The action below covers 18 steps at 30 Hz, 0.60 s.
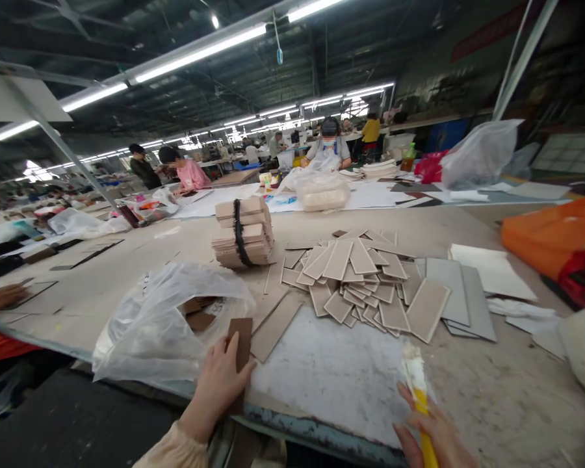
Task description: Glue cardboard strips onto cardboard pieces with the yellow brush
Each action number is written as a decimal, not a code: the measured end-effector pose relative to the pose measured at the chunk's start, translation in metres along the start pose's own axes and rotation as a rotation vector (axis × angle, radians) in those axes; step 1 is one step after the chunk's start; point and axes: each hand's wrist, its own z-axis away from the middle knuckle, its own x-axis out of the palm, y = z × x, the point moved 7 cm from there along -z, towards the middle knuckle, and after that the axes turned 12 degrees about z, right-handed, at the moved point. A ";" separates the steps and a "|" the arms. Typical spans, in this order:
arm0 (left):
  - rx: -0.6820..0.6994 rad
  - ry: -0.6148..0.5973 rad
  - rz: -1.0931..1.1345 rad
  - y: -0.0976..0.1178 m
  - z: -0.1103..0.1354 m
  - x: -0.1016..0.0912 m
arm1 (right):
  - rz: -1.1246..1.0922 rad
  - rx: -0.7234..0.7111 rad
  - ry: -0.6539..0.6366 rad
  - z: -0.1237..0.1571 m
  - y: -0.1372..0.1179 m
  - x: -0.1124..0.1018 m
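Gripping left hand (224,377): thumb and fingers close across a brown strip (240,333) at the near table edge, apparently to keep it steady.
Right hand (433,429): fingers wrap the yellow handle of a brush (420,402), head pointing away, likely so the white-coated bristles stay clear of the skin.
Plastic bag (146,328): sits just beside the left hand, mouth gaping with brown pieces (199,320) inside, presumably for easy reach.
Bundle (260,237): a black band (238,234) circles it, probably against slipping.
Brown strip's look: dark, flat, narrow, straight-edged, plain; partly hidden by the hand.
Pile (353,273): pale-edged taupe panels overlap loosely beyond the pale sheet (331,367).
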 end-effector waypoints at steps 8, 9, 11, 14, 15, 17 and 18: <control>0.083 0.055 -0.194 -0.023 0.009 0.015 | -0.327 0.177 -0.103 -0.004 -0.003 -0.008; 0.101 0.083 -0.155 -0.024 0.008 0.009 | -0.376 0.240 -0.123 -0.002 0.000 -0.009; 0.120 0.182 -0.064 -0.025 0.008 -0.006 | -0.496 0.408 -0.146 0.005 0.007 -0.010; 0.204 0.368 0.029 -0.016 0.013 -0.034 | -0.740 0.666 -0.074 0.013 0.017 -0.009; 0.287 0.416 0.036 -0.006 0.016 -0.042 | -0.831 0.727 -0.030 0.013 0.019 -0.008; 0.478 0.446 0.043 0.024 0.022 -0.049 | -0.996 0.798 0.078 0.012 0.024 -0.006; 0.575 0.434 0.042 0.042 0.025 -0.047 | -1.060 0.819 0.134 0.010 0.026 -0.006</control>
